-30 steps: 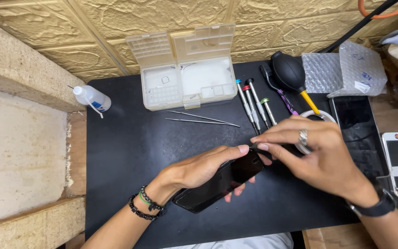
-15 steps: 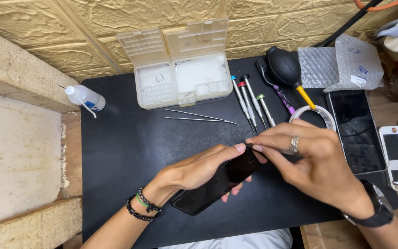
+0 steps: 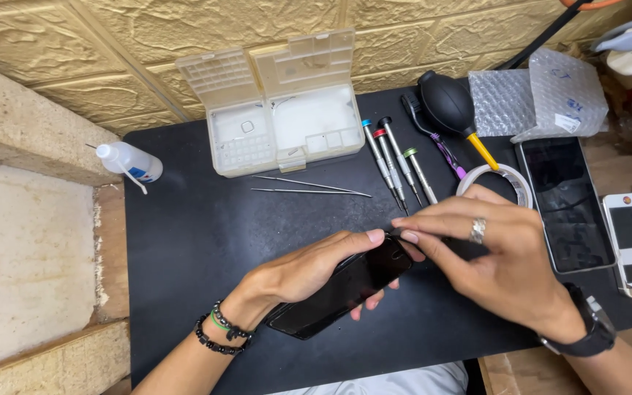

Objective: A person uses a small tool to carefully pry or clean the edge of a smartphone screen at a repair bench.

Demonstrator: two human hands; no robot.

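Your left hand point(image 3: 309, 271) cradled the black phone point(image 3: 341, 292) from beneath, fingers curled around its far side and thumb laid along the top edge, so the grip was closed on it. The phone sat tilted just above the black mat point(image 3: 184, 241), near the middle of the mat's front edge. Your right hand point(image 3: 491, 256) was closed too, its thumb and forefinger pinched together at the phone's upper end, touching your left thumb; whatever sat between those fingertips was too small to make out.

Toward the mat's back edge stood an open clear plastic parts box point(image 3: 283, 117), with a pair of thin tweezers point(image 3: 309, 186) lying just in front of it. To their right lay four screwdrivers point(image 3: 396, 161) side by side, then a black air blower point(image 3: 451, 110) with a yellow nozzle. A small white squeeze bottle point(image 3: 129, 161) lay at the mat's back left corner. Along the right edge rested a dark phone screen point(image 3: 565, 201), with bubble-wrap packets point(image 3: 543, 95) behind it.
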